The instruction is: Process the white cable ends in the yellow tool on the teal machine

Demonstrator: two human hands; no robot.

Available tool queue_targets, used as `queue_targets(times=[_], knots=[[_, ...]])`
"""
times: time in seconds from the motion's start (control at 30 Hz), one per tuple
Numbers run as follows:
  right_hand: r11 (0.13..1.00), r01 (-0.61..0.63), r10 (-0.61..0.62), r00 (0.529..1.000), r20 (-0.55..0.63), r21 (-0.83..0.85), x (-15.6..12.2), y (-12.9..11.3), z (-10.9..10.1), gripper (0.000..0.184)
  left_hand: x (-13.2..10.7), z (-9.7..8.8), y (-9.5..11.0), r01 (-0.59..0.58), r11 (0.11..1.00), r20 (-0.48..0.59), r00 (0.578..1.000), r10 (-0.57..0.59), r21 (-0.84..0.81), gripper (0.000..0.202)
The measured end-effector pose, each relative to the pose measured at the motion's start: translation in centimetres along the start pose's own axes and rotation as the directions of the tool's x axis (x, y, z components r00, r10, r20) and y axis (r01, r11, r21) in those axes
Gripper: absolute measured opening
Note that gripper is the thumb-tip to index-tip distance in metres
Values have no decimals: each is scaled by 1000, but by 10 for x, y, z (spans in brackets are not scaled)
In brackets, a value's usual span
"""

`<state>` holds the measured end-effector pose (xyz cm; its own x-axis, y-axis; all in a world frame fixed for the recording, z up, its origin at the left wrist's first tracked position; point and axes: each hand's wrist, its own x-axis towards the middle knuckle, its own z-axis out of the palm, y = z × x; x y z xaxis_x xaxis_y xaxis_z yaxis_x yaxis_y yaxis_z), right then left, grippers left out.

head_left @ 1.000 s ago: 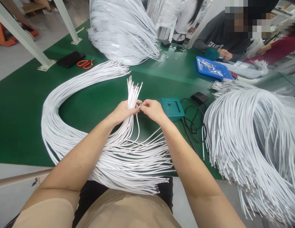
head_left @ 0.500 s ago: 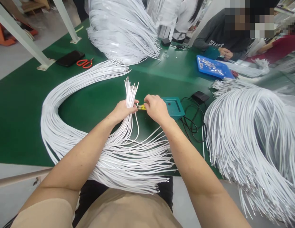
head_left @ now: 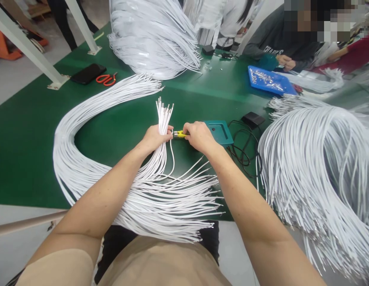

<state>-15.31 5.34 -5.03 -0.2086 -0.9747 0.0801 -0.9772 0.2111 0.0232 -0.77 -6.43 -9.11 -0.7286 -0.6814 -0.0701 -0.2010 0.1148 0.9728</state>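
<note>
My left hand point(head_left: 156, 137) is closed around a bunch of white wires point(head_left: 163, 121), whose metal-tipped ends point up and away from me. One single wire runs down apart from the bunch beside my left thumb. My right hand point(head_left: 198, 135) grips a small yellow tool with a metal tip point(head_left: 179, 134); its exact kind is unclear. The tip points left and sits close to my left fingertips and the single wire. From the bunch, the wires run into a long curved bundle point(head_left: 65, 135) on the green table point(head_left: 119, 123), with many loose ends fanned out near me.
Past my right hand lie a teal tray point(head_left: 221, 132), a black cable point(head_left: 242, 155) and a black box point(head_left: 252, 119). Large wire bundles stand at the right point(head_left: 291, 159) and back point(head_left: 148, 39). Orange-handled scissors point(head_left: 106, 79), a black phone-like object point(head_left: 88, 74), a blue tray point(head_left: 270, 81) and co-workers are beyond.
My right hand has shifted slightly right, and more of the yellow tool shows. My left hand keeps its hold on the wires. A person's legs now appear at the back left.
</note>
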Motion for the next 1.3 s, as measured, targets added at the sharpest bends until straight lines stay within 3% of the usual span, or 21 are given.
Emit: queue_targets(times=[0.27, 0.43, 0.53, 0.6, 0.67, 0.73, 0.9, 0.97, 1.03, 1.1, 1.17, 1.23, 1.3], knots=[[998, -55, 55, 998, -4, -29, 1, -1, 0, 10, 2, 4, 0, 58, 994, -24, 998, -56, 89, 34], [999, -37, 37, 999, 5, -10, -1, -2, -1, 9, 4, 6, -3, 67, 997, -12, 998, -66, 49, 28], [1000, -4, 6, 998, -62, 26, -8, -2, -2, 12, 4, 6, -3, 66, 997, -2, 998, -66, 31, 28], [997, -72, 75, 982, -173, 20, -15, -1, -2, 20, 3, 7, -2, 73, 997, -3, 997, -73, 24, 28], [975, -224, 215, 939, -267, -2, -22, 2, 1, 33, 3, 7, -2, 89, 996, -3, 996, -89, 27, 29], [937, -350, 329, 896, -299, -19, -27, 7, 7, 45, 4, 6, -4, 98, 995, -2, 995, -98, 26, 31], [925, -380, 370, 889, -270, 15, -30, 9, 10, 48, 3, -1, -6, 76, 997, 3, 997, -76, -3, 36], [939, -337, 340, 890, -305, 65, -32, -4, 3, 46, 0, -4, -2, 77, 995, 6, 997, -77, -61, 40], [974, -187, 221, 913, -343, 131, -38, -26, -5, 39, -4, -8, 5, 61, 986, 16, 998, -59, -153, 44], [976, 108, -47, 952, -304, 187, -46, -53, -10, 29, -8, -10, 11, 25, 972, 52, 999, -14, -235, 46], [935, 309, -268, 937, -225, 174, -54, -78, -11, 23, -12, -10, 15, 7, 962, 85, 996, 17, -274, 49], [915, 379, -358, 921, -150, 139, -60, -95, -7, 21, -13, -9, 16, 1, 960, 89, 996, 25, -280, 53], [925, 366, -359, 930, -82, 104, -65, -101, -2, 21, -13, -8, 16, 1, 956, 85, 996, 25, -294, 54]])
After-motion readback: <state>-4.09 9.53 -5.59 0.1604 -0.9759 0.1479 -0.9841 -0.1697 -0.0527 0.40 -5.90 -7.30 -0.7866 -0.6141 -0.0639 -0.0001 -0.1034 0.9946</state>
